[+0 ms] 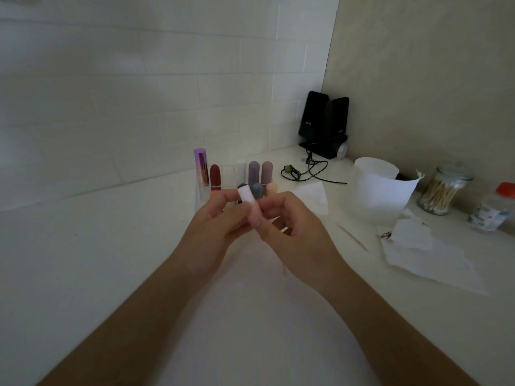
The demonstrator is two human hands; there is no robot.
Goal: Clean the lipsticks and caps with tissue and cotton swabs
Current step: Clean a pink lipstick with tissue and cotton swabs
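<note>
I have the white counter [97, 260] under me and both hands raised over its middle, sharing one white lipstick tube [249, 205] just in front of the clear organiser [199, 197]. My left hand [214, 224] has its fingers curled round the lower part of the tube, and my right hand [289, 232] pinches it from the other side with thumb and forefinger closed on it — the light is dim, so I cannot say whether the cap is on or half off. I judge the step to be uncapping or turning the tube for wiping; to do it well I would keep the left grip firm and low, twist with the right instead of pulling, and hold the tube upright so nothing smears on the counter. Neither hand holds tissue or a swab, so one must be fetched from the right. Of the containers, the white cup [376, 185] is largest, with a sheet of tissue draped over its rim and something dark inside that I cannot make out. The organiser holds a purple lipstick [201, 168], a red lipstick [215, 174] and several grey and pale tubes standing upright. The glass jar [440, 190] is full of cotton swabs. A spent tissue [423, 246] with a dark red stain lies beside a single cotton swab [351, 237].
</note>
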